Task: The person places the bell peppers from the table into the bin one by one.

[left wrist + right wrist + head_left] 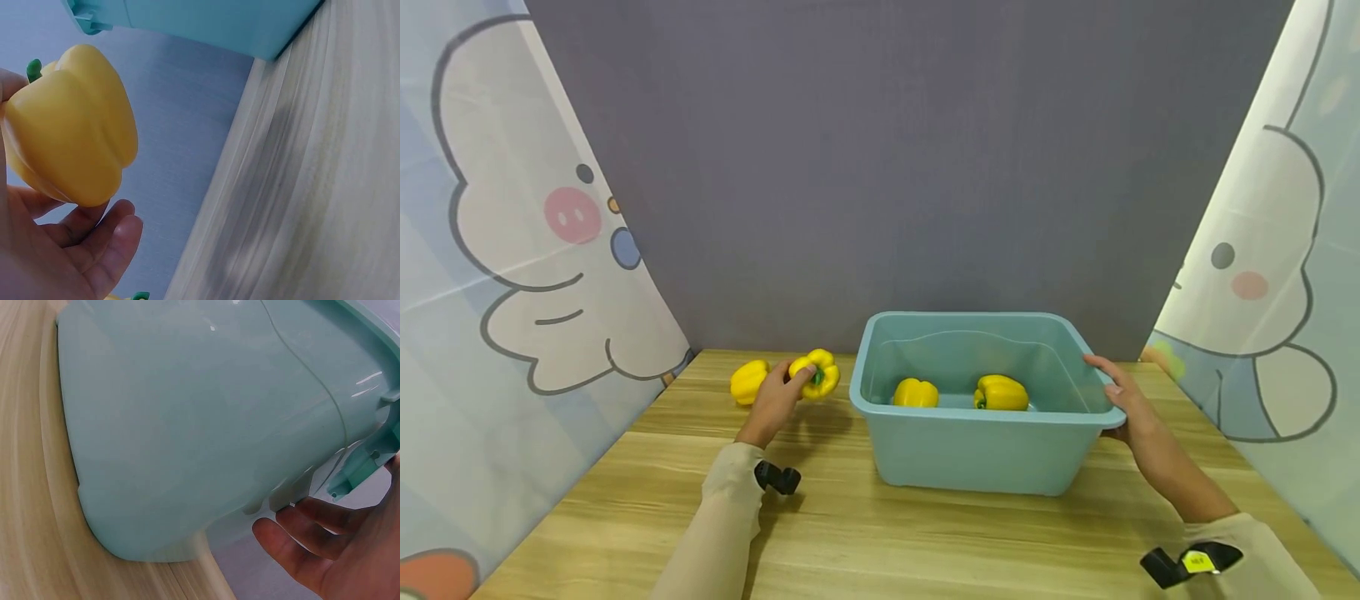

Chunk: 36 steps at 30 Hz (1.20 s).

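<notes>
A yellow bell pepper [824, 377] is pinched in my left hand [775, 402], above the table and left of the bin. The left wrist view shows this pepper [75, 131] with its green stem near the thumb and the other fingers curved below it. Beside the left hand, a second yellow bell pepper [747, 383] lies on the table. My right hand [1138, 421] holds the right rim of a blue-green plastic bin [970, 454], thumb on top. In the right wrist view, fingers [300, 540] curl beneath the rim. Two more yellow peppers [916, 392] [1002, 393] lie inside the bin.
The bin stands upright on a wood-grain table [850, 542]. A dark grey panel [880, 167] rises behind the table. Cartoon-printed cloths [550, 333] hang at both sides. Each sleeve carries a black wrist device [777, 477].
</notes>
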Available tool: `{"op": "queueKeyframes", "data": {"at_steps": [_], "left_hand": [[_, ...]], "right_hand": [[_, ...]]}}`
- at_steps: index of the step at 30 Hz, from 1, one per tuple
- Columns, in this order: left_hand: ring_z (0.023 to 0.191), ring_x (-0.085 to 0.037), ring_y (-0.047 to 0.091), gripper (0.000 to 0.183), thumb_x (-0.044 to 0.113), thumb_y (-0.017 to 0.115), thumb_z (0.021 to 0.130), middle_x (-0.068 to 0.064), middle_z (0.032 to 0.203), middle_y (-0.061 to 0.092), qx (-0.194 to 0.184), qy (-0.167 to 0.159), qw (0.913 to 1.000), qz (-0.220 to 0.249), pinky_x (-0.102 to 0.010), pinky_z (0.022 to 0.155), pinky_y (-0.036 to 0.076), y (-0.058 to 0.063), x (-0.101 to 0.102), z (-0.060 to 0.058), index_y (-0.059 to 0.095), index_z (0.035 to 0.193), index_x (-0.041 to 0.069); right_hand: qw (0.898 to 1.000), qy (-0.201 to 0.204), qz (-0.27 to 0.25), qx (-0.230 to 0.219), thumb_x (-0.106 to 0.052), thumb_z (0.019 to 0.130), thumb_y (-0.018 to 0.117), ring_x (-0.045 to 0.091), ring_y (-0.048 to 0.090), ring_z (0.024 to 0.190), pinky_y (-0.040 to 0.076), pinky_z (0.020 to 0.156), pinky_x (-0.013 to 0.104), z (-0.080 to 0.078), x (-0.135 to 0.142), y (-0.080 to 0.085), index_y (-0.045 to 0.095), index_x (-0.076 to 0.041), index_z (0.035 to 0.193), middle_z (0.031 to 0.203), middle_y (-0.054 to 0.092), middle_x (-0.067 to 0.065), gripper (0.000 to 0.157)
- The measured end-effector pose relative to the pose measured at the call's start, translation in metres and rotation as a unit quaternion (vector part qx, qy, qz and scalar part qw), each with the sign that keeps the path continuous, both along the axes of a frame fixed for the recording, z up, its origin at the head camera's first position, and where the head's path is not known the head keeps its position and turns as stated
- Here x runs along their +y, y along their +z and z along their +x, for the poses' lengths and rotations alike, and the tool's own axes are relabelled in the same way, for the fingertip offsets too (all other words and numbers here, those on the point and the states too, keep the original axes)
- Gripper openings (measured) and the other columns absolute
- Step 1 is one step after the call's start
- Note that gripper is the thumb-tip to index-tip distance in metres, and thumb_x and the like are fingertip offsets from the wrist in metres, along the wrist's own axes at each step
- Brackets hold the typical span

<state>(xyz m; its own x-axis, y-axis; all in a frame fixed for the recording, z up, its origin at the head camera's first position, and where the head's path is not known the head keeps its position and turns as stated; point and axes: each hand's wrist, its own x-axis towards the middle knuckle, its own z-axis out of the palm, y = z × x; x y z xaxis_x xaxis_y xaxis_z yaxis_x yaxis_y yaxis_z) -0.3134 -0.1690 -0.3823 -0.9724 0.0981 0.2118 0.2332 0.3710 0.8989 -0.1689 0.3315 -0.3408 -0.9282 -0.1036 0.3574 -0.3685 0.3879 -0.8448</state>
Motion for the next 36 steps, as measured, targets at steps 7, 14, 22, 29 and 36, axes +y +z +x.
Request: {"op": "queueKeyframes", "data": {"at_steps": [7,14,22,29,36], "left_hand": [[0.096,-0.031,0.055,0.068,0.066,0.053,0.095,-0.014,0.111,0.057,-0.003,-0.001,0.9999,0.016,-0.05,0.092,0.047,0.0,-0.002,0.002,0.054,0.131,0.008],[0.1,-0.032,0.054,0.071,0.066,0.053,0.095,-0.015,0.116,0.056,-0.011,-0.004,0.9999,0.012,-0.052,0.095,0.045,0.002,-0.005,0.004,0.051,0.137,0.008],[0.1,-0.029,0.055,0.074,0.069,0.052,0.093,-0.015,0.117,0.057,-0.014,0.002,0.9998,0.016,-0.052,0.096,0.046,0.01,-0.004,0.007,0.052,0.135,0.008],[0.104,-0.029,0.056,0.074,0.068,0.053,0.094,-0.014,0.121,0.056,-0.015,-0.006,0.9994,0.032,-0.051,0.097,0.047,0.011,-0.003,0.006,0.052,0.136,0.007],[0.108,-0.029,0.056,0.073,0.067,0.052,0.095,-0.013,0.124,0.055,-0.02,-0.018,0.999,0.037,-0.049,0.097,0.047,0.016,0.0,0.009,0.05,0.138,0.008]], "right_hand": [[1.0,-0.001,-0.009,-0.001,-0.034,0.109,0.021,0.009,0.051,0.107,0.051,0.074,0.037,-0.002,-0.001,0.001,0.023,-0.029,0.158,0.15,0.024,0.018,0.049],[1.0,-0.001,-0.008,-0.005,-0.035,0.109,0.021,0.011,0.05,0.108,0.051,0.075,0.038,-0.002,-0.003,0.003,0.022,-0.027,0.159,0.151,0.022,0.022,0.05],[1.0,-0.004,0.005,-0.006,-0.037,0.11,0.019,0.016,0.047,0.111,0.049,0.077,0.045,-0.002,-0.003,0.006,0.018,-0.023,0.16,0.153,0.02,0.025,0.052],[1.0,-0.002,0.007,-0.004,-0.037,0.11,0.018,0.015,0.047,0.111,0.049,0.077,0.045,-0.001,-0.002,0.006,0.018,-0.024,0.16,0.152,0.022,0.025,0.052],[1.0,-0.002,-0.002,-0.005,-0.037,0.109,0.019,0.013,0.048,0.11,0.05,0.076,0.04,-0.001,0.0,0.004,0.02,-0.026,0.16,0.152,0.022,0.022,0.052]]}}
